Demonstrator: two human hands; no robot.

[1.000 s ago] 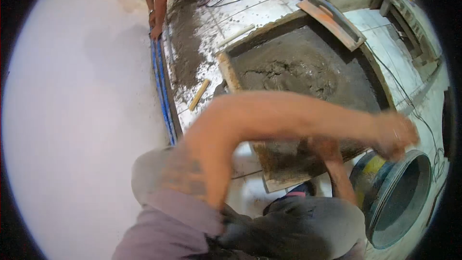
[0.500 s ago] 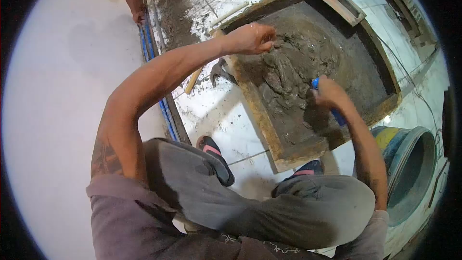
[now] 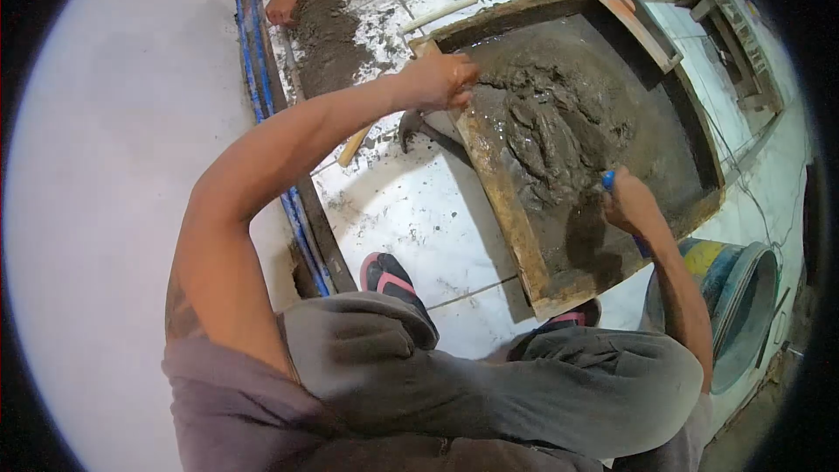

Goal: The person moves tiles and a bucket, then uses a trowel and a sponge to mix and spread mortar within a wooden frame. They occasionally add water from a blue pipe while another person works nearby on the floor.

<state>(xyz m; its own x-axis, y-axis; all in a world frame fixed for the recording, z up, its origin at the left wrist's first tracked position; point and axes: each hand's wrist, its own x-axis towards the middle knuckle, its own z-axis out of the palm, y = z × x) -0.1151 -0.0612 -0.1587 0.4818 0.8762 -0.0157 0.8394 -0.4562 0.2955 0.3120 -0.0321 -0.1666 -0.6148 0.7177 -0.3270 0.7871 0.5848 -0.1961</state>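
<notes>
A shallow wooden tray [image 3: 489,162] holds wet grey mortar [image 3: 555,131], heaped and furrowed in its middle. My left hand [image 3: 443,80] is above the tray's left edge, its fingers curled; whatever they hold, if anything, is too small to make out. Over the near right part of the mortar, my right hand [image 3: 631,203] is wrapped round a blue handle [image 3: 608,180]. The rest of that tool is hidden by the hand or too unclear to make out.
A float [image 3: 625,13] lies across the tray's far right corner. A bucket [image 3: 743,306] lies at the right. A hammer [image 3: 411,128] is left of the tray. Blue pipes [image 3: 253,61] run along a floor channel at left, where another person's hands [image 3: 281,4] reach in.
My left hand has moved from over the mortar to the tray's left edge. My right hand sits lower and further right with the blue handle. The other person's second hand has come into view.
</notes>
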